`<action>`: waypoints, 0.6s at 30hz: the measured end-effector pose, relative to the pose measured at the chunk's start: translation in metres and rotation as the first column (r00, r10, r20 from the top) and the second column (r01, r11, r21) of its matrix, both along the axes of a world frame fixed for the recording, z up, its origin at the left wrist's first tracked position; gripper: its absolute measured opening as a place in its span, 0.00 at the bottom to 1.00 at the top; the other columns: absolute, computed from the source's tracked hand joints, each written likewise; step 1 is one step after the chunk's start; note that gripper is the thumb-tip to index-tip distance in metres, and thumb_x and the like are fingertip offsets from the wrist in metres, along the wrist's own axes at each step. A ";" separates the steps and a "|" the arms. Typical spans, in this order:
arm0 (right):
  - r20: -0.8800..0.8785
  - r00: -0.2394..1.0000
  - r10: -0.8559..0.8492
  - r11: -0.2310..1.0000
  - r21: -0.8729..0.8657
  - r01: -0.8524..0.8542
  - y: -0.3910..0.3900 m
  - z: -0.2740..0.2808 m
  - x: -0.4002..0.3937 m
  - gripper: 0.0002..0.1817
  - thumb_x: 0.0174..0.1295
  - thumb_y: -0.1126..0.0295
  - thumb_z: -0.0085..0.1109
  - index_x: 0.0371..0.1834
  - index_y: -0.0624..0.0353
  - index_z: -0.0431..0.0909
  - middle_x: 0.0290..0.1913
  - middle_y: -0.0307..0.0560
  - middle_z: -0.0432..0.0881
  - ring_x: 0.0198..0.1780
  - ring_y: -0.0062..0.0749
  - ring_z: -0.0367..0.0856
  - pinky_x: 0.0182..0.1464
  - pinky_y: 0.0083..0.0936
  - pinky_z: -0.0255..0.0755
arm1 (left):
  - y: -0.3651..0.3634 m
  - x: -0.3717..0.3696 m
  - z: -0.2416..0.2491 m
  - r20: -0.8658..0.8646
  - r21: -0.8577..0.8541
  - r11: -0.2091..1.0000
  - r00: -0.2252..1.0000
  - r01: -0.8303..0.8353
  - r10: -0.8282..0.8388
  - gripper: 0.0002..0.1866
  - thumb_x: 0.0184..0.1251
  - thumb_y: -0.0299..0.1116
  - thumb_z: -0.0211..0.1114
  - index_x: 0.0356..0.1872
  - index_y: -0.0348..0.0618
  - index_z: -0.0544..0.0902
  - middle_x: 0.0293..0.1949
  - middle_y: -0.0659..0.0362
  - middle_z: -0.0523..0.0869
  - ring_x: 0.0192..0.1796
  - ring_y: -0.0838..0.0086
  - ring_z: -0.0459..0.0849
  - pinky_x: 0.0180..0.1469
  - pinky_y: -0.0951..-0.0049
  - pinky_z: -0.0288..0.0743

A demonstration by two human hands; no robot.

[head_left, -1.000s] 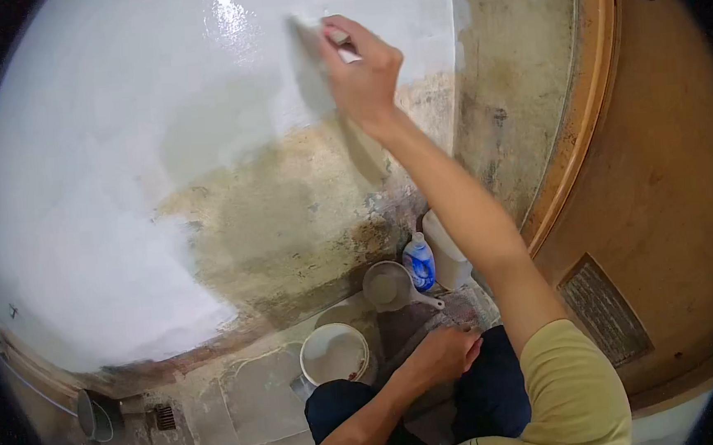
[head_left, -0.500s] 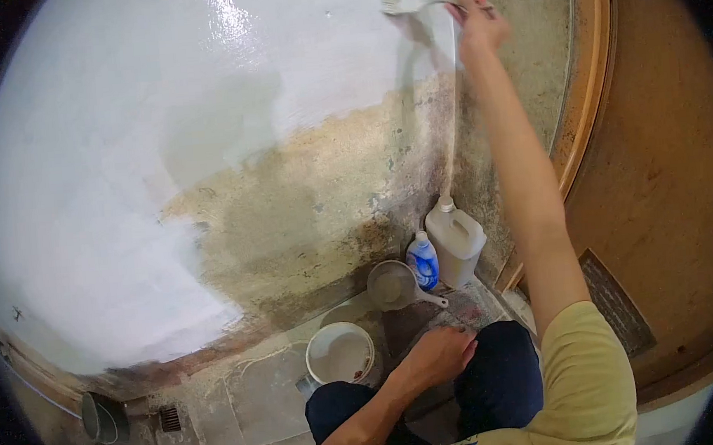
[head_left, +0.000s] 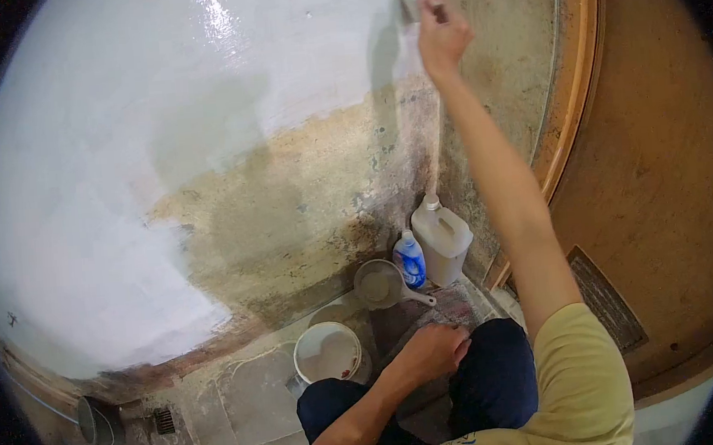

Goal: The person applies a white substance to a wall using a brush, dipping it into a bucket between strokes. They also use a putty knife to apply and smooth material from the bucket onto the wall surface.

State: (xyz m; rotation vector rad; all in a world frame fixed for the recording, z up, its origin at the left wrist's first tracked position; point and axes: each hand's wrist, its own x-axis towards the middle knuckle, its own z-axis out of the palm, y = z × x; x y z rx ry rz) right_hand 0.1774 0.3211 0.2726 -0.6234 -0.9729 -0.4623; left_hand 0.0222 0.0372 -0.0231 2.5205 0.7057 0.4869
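Near the top of the view, my right hand [head_left: 444, 36] is closed around the handle of a paintbrush [head_left: 409, 5], whose bristles are at the wall close to the corner. White paint covers the upper and left parts of the wall [head_left: 104, 157], while a stained yellowish patch [head_left: 249, 222] shows lower down. My left hand [head_left: 437, 351] rests by my knee with its fingers curled; whether anything is inside them is hidden. Left of that hand stands a white bucket [head_left: 298, 360] with pale paint inside.
A dipper [head_left: 377, 285], a blue-and-white bottle [head_left: 410, 260] and a translucent jug [head_left: 443, 237] stand in the corner. On the right is a brown wooden door [head_left: 650, 169] with a vent. A dark bucket [head_left: 96, 423] and a floor drain [head_left: 164, 420] are at lower left.
My right hand and the brush have moved slightly down, with the brush turned more upright and nearer the corner. The whole view has shifted a little. My left hand stays by the knee.
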 end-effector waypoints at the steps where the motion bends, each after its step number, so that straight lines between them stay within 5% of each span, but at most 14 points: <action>1: -0.003 0.998 0.065 0.998 0.005 -0.065 -0.013 -0.007 -0.019 0.12 0.55 0.70 0.69 0.42 0.61 0.86 0.29 0.40 0.87 0.29 0.21 0.81 0.34 0.19 0.73 | 0.001 0.002 -0.002 -0.002 0.003 1.000 1.000 0.003 -0.003 0.09 0.63 0.34 0.61 0.36 0.39 0.79 0.30 0.47 0.84 0.35 0.49 0.83 0.38 0.52 0.78; 4: 0.045 0.973 0.225 0.974 0.015 -0.226 -0.052 -0.042 -0.069 0.11 0.59 0.71 0.67 0.43 0.61 0.86 0.31 0.39 0.87 0.29 0.20 0.82 0.30 0.15 0.73 | 0.004 0.005 -0.007 -0.044 0.023 1.000 0.999 -0.008 0.009 0.08 0.63 0.34 0.62 0.36 0.40 0.80 0.30 0.47 0.84 0.35 0.49 0.84 0.38 0.52 0.78; 7: 0.338 0.853 0.397 0.864 0.175 -0.472 -0.086 -0.087 -0.119 0.11 0.58 0.69 0.68 0.42 0.62 0.85 0.37 0.43 0.88 0.31 0.23 0.86 0.32 0.18 0.80 | 0.006 0.003 -0.002 0.013 0.042 0.999 1.000 0.020 -0.020 0.09 0.64 0.36 0.61 0.35 0.40 0.80 0.29 0.47 0.83 0.35 0.48 0.83 0.39 0.52 0.78; 9: 0.507 0.805 0.308 0.909 0.094 -0.407 -0.125 -0.107 -0.135 0.11 0.58 0.68 0.69 0.42 0.59 0.85 0.38 0.44 0.88 0.32 0.28 0.87 0.32 0.21 0.81 | 0.006 -0.002 0.013 0.151 0.100 0.987 0.983 -0.124 0.108 0.08 0.61 0.34 0.65 0.32 0.41 0.81 0.27 0.48 0.84 0.33 0.50 0.84 0.36 0.55 0.78; 10: 0.541 0.718 0.438 0.879 -0.092 -0.467 -0.137 -0.120 -0.141 0.11 0.58 0.67 0.69 0.42 0.58 0.84 0.36 0.46 0.87 0.31 0.30 0.87 0.31 0.22 0.81 | 0.006 -0.006 0.021 0.140 0.096 0.987 0.984 -0.125 0.111 0.08 0.61 0.34 0.65 0.32 0.41 0.81 0.27 0.48 0.84 0.33 0.50 0.84 0.36 0.55 0.78; 11: 0.545 0.619 0.565 0.818 -0.275 -0.505 -0.145 -0.129 -0.145 0.11 0.58 0.67 0.68 0.42 0.57 0.83 0.35 0.47 0.87 0.30 0.31 0.87 0.30 0.24 0.80 | 0.005 -0.011 0.030 0.325 0.115 0.968 0.930 -0.221 0.174 0.06 0.60 0.32 0.66 0.30 0.41 0.81 0.28 0.49 0.85 0.32 0.53 0.84 0.34 0.58 0.78; 12: 0.537 0.622 0.570 0.815 -0.272 -0.512 -0.149 -0.135 -0.144 0.11 0.58 0.67 0.68 0.42 0.57 0.83 0.35 0.47 0.87 0.30 0.31 0.87 0.30 0.24 0.80 | 0.002 -0.017 0.039 0.498 0.117 0.941 0.839 -0.317 0.221 0.04 0.58 0.29 0.68 0.28 0.41 0.82 0.29 0.50 0.85 0.31 0.56 0.85 0.32 0.61 0.78; 14: 0.574 0.340 0.745 0.664 -0.585 -0.466 -0.154 -0.143 -0.140 0.10 0.60 0.64 0.65 0.39 0.57 0.80 0.32 0.48 0.85 0.28 0.38 0.85 0.29 0.29 0.77 | -0.009 -0.035 0.061 0.614 0.130 0.816 0.692 -0.563 0.380 0.04 0.56 0.25 0.68 0.24 0.42 0.82 0.29 0.52 0.86 0.28 0.64 0.85 0.27 0.68 0.75; 16: 0.617 0.254 0.745 0.660 -0.627 -0.413 -0.150 -0.156 -0.135 0.11 0.59 0.63 0.64 0.38 0.58 0.78 0.31 0.50 0.84 0.29 0.43 0.84 0.31 0.33 0.76 | -0.007 -0.059 0.069 0.693 0.227 0.582 0.549 -0.781 0.467 0.06 0.55 0.23 0.67 0.22 0.40 0.79 0.18 0.56 0.78 0.20 0.69 0.78 0.26 0.73 0.71; 18: 0.652 0.157 0.742 0.659 -0.665 -0.350 -0.145 -0.163 -0.128 0.12 0.59 0.62 0.63 0.36 0.58 0.77 0.30 0.51 0.83 0.30 0.48 0.83 0.33 0.38 0.75 | 0.002 -0.087 0.070 0.713 0.045 0.440 0.337 -0.897 0.615 0.07 0.56 0.22 0.66 0.23 0.40 0.76 0.18 0.63 0.74 0.20 0.78 0.71 0.24 0.77 0.65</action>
